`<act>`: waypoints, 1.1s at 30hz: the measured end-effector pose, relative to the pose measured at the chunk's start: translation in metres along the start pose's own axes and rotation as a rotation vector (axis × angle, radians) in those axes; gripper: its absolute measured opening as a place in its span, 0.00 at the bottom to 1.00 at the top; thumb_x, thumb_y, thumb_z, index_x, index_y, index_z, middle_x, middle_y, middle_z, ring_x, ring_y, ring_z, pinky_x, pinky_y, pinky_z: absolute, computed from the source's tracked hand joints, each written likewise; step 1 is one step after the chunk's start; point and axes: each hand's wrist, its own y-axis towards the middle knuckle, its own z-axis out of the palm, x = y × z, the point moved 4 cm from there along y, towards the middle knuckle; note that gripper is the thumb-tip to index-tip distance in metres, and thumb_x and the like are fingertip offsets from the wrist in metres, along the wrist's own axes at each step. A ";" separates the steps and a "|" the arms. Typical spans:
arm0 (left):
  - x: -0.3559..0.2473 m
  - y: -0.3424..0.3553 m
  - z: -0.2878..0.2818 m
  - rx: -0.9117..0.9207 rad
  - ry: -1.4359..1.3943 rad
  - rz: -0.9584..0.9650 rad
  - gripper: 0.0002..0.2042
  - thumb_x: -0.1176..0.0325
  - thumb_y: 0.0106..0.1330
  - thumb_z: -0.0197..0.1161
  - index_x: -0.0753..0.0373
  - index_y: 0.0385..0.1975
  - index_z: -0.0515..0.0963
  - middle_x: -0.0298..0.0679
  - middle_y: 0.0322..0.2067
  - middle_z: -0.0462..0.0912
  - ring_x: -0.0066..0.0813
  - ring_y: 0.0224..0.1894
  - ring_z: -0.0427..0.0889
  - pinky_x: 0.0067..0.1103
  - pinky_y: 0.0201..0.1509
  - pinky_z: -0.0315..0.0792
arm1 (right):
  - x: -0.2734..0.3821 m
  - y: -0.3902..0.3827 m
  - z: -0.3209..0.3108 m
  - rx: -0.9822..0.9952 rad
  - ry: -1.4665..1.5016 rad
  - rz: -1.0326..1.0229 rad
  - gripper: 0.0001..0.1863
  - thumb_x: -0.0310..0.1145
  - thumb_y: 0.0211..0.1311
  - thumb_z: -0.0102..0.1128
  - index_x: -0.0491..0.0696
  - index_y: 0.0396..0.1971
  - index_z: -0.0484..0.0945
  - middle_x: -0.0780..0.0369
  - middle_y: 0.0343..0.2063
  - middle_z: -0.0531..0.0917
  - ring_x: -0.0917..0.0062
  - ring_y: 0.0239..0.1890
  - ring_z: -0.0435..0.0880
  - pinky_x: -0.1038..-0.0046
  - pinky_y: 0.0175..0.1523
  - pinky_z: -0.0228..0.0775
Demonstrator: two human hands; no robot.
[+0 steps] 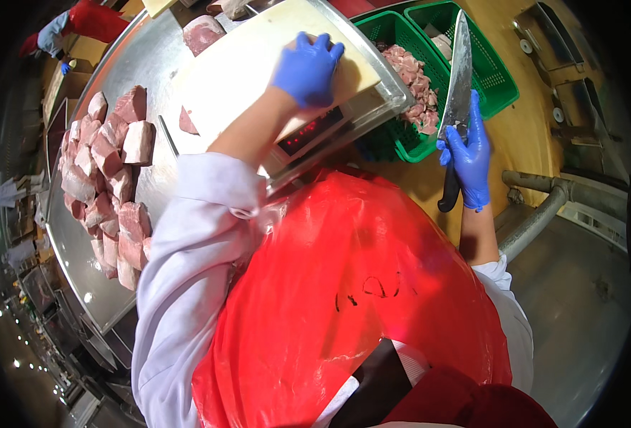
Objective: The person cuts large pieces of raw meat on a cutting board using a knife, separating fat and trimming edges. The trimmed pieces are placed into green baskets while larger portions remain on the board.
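My right hand [471, 160], in a blue glove, is closed around the black handle of a large knife [460, 75]. The wide blade points up and away from me, over the green baskets. My left hand [305, 69], also gloved in blue, lies on the white cutting board [237, 78] near its right side, with the fingers spread; I see nothing held in it. A small scrap of meat [187, 121] sits at the board's left edge. Just below my left hand is a scale display [311, 133] with red digits, partly covered by my forearm.
A pile of pink meat chunks [106, 153] rests on the metal table [80, 274] at left. Another chunk [202, 34] lies beyond the board. One green basket [421, 151] holds cut meat pieces [409, 78]; a second green basket [502, 89] adjoins it. A person [55, 36] works far left.
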 end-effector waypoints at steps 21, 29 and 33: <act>-0.009 -0.120 0.060 -0.878 -0.829 -0.908 0.08 0.67 0.59 0.68 0.66 0.27 0.83 0.41 0.22 0.85 0.26 0.23 0.83 0.24 0.30 0.76 | -0.039 0.087 0.122 0.717 -0.276 -0.326 0.41 0.31 0.69 0.58 0.58 0.78 0.49 0.54 0.22 0.84 0.63 0.25 0.86 0.63 0.35 0.77; -0.016 -0.129 0.071 -0.962 -1.039 -0.958 0.08 0.69 0.59 0.69 0.69 0.29 0.83 0.36 0.22 0.83 0.20 0.26 0.79 0.22 0.32 0.75 | -0.043 0.076 0.145 0.840 -0.458 -0.527 0.41 0.34 0.68 0.58 0.61 0.78 0.49 0.51 0.29 0.85 0.52 0.30 0.85 0.54 0.37 0.76; -0.017 -0.129 0.071 -0.974 -1.041 -0.964 0.08 0.70 0.59 0.69 0.69 0.29 0.83 0.36 0.22 0.83 0.19 0.26 0.78 0.21 0.33 0.74 | -0.050 0.074 0.137 0.828 -0.458 -0.619 0.42 0.31 0.68 0.59 0.58 0.78 0.49 0.50 0.25 0.83 0.53 0.28 0.84 0.58 0.36 0.74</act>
